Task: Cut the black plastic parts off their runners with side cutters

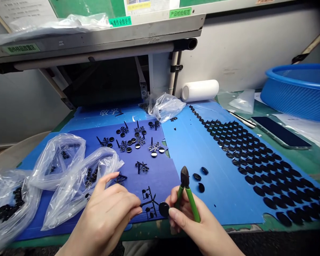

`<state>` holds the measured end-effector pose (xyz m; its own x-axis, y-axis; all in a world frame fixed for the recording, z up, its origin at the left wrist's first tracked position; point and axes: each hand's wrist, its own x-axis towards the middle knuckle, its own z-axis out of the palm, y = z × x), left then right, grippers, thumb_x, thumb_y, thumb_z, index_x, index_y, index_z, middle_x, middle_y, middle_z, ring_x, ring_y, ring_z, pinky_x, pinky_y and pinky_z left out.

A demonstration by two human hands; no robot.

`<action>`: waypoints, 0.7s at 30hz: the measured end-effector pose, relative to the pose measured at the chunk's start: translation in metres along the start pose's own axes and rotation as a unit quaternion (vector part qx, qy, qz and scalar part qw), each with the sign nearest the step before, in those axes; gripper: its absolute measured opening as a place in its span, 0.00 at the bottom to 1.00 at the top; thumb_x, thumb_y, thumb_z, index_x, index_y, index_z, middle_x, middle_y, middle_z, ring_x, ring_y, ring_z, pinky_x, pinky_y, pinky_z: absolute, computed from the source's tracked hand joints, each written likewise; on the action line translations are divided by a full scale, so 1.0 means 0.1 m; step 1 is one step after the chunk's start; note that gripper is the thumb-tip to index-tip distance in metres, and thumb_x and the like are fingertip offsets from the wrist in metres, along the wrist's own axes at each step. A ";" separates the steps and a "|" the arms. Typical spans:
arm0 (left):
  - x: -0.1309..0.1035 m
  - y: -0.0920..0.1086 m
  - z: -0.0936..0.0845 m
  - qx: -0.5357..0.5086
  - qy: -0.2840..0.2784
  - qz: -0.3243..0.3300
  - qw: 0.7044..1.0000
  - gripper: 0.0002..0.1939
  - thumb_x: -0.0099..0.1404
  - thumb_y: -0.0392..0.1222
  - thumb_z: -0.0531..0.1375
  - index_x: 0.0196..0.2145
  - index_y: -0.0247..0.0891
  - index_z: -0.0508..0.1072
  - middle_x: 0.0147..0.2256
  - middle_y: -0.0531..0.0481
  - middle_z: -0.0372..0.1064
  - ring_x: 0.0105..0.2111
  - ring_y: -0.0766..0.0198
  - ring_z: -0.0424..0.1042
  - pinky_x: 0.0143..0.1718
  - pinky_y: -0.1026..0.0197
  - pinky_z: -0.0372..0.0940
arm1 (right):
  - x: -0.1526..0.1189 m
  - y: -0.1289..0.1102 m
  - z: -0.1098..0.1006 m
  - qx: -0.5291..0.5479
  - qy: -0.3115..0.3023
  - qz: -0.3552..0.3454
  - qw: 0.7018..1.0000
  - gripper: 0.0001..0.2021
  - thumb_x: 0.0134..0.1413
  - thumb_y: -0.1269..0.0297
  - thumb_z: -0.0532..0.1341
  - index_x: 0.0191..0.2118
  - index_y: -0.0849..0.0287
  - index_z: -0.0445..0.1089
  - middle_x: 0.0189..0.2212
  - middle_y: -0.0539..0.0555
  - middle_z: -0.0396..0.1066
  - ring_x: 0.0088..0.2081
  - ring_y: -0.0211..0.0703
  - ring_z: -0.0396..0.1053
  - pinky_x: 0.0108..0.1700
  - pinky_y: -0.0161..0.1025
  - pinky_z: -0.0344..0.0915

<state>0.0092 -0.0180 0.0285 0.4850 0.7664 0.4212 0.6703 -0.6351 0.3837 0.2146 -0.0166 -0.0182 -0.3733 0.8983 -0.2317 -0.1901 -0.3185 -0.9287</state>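
My left hand (pixel 109 206) pinches one end of a black plastic sprue (pixel 152 203), which carries small parts on its branches. A round black disc (pixel 164 209) sits at the sprue's right end, against the thumb and fingertips of my right hand (pixel 188 217). That same hand holds green-handled side cutters (pixel 192 204), their dark jaws pointing up and away from the sprue. Whether the disc is still joined to the sprue, I cannot tell. Several more sprues with discs (pixel 129 145) lie on the purple-blue mat (pixel 154 177) beyond my hands.
Three loose black discs (pixel 197 176) lie right of the cutters. Rows of black discs (pixel 258 160) cover the right side of the blue sheet. Clear bags (pixel 96 160) with black parts stand left. A phone (pixel 280 132), blue basket (pixel 298 92) and white roll (pixel 200 90) are farther back.
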 end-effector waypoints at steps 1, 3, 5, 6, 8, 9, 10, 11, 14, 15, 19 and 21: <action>-0.01 0.01 0.00 0.000 0.003 0.002 1.000 0.09 0.57 0.27 0.56 0.34 0.37 0.70 0.26 0.56 0.70 0.27 0.69 0.67 0.51 0.52 0.50 | -0.01 -0.01 0.00 0.005 0.000 0.001 1.000 0.09 0.51 0.59 0.59 0.32 0.56 0.60 0.29 0.47 0.60 0.25 0.35 0.60 0.27 0.35 0.58; -0.02 0.04 0.00 -0.001 0.007 0.002 1.000 0.09 0.56 0.26 0.56 0.33 0.37 0.70 0.25 0.57 0.69 0.26 0.69 0.67 0.51 0.53 0.50 | -0.02 -0.03 0.02 0.018 0.004 0.005 1.000 0.09 0.50 0.59 0.60 0.32 0.56 0.60 0.28 0.47 0.60 0.24 0.35 0.60 0.27 0.35 0.57; -0.04 0.05 -0.01 0.000 0.006 -0.006 1.000 0.09 0.57 0.26 0.56 0.32 0.38 0.69 0.25 0.58 0.69 0.25 0.70 0.66 0.51 0.53 0.50 | -0.03 -0.04 0.03 0.031 0.005 0.010 0.999 0.10 0.49 0.59 0.61 0.31 0.56 0.60 0.27 0.46 0.60 0.24 0.34 0.60 0.27 0.34 0.57; -0.05 0.05 -0.01 -0.002 0.004 -0.012 1.000 0.08 0.57 0.26 0.56 0.31 0.38 0.69 0.25 0.58 0.69 0.25 0.70 0.66 0.51 0.53 0.50 | -0.04 -0.05 0.03 0.038 0.002 0.012 0.999 0.10 0.49 0.59 0.62 0.31 0.56 0.60 0.27 0.46 0.61 0.24 0.34 0.60 0.26 0.34 0.56; -0.07 0.05 -0.02 -0.002 -0.006 -0.018 1.000 0.08 0.59 0.27 0.55 0.32 0.38 0.68 0.25 0.58 0.69 0.25 0.70 0.66 0.51 0.53 0.50 | -0.04 -0.05 0.04 0.053 -0.003 0.016 0.998 0.11 0.48 0.59 0.62 0.31 0.56 0.60 0.27 0.46 0.61 0.24 0.34 0.60 0.25 0.33 0.56; -0.07 0.05 -0.04 0.001 -0.015 -0.011 1.000 0.08 0.59 0.27 0.55 0.33 0.39 0.68 0.25 0.58 0.69 0.26 0.70 0.66 0.51 0.53 0.50 | -0.04 -0.04 0.03 0.059 -0.005 0.018 0.998 0.11 0.48 0.59 0.62 0.32 0.56 0.60 0.27 0.46 0.62 0.23 0.34 0.60 0.25 0.33 0.56; -0.07 0.05 -0.05 0.005 -0.024 0.000 1.000 0.09 0.59 0.28 0.55 0.34 0.39 0.68 0.26 0.57 0.69 0.26 0.70 0.67 0.51 0.53 0.50 | -0.04 -0.04 0.03 0.063 -0.007 0.018 0.998 0.11 0.48 0.59 0.63 0.32 0.56 0.60 0.27 0.46 0.62 0.23 0.33 0.60 0.25 0.33 0.56; -0.08 0.04 -0.07 0.010 -0.030 0.010 0.999 0.09 0.58 0.28 0.56 0.35 0.39 0.68 0.26 0.57 0.70 0.27 0.70 0.67 0.52 0.54 0.50 | -0.05 -0.03 0.03 0.066 -0.008 0.019 0.998 0.11 0.48 0.60 0.63 0.32 0.56 0.60 0.27 0.46 0.62 0.24 0.33 0.60 0.25 0.33 0.56; -0.07 0.05 -0.10 0.017 -0.041 0.023 0.999 0.10 0.58 0.28 0.57 0.36 0.38 0.67 0.27 0.57 0.70 0.28 0.69 0.68 0.52 0.54 0.51 | -0.06 -0.01 0.01 0.074 -0.018 0.018 0.997 0.10 0.48 0.60 0.63 0.33 0.56 0.60 0.27 0.46 0.62 0.24 0.34 0.60 0.26 0.34 0.56; -0.07 0.04 -0.11 0.017 -0.040 0.023 0.999 0.09 0.57 0.28 0.57 0.36 0.38 0.67 0.26 0.56 0.70 0.28 0.69 0.68 0.52 0.55 0.51 | -0.06 -0.01 0.01 0.077 -0.021 0.017 0.997 0.11 0.48 0.60 0.63 0.33 0.56 0.60 0.27 0.47 0.62 0.25 0.34 0.60 0.27 0.34 0.56; -0.11 0.00 -0.09 0.055 -0.035 0.030 0.997 0.07 0.58 0.33 0.58 0.35 0.41 0.69 0.26 0.58 0.71 0.26 0.68 0.69 0.51 0.55 0.54 | -0.07 -0.02 0.01 0.073 -0.031 0.020 0.997 0.11 0.48 0.58 0.63 0.33 0.55 0.61 0.28 0.47 0.61 0.26 0.34 0.58 0.28 0.34 0.56; -0.14 -0.03 -0.07 0.090 -0.016 0.039 0.995 0.05 0.59 0.37 0.58 0.33 0.45 0.70 0.24 0.59 0.72 0.24 0.68 0.70 0.50 0.55 0.57 | -0.07 -0.03 0.00 0.067 -0.032 0.017 0.997 0.11 0.48 0.58 0.63 0.33 0.55 0.61 0.28 0.47 0.61 0.26 0.35 0.57 0.29 0.34 0.56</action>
<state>-0.0035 -0.0272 0.0269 0.5556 0.7195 0.4166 0.7182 -0.6678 0.1956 0.2178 -0.0223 -0.0131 -0.4378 0.8664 -0.2404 -0.2945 -0.3908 -0.8721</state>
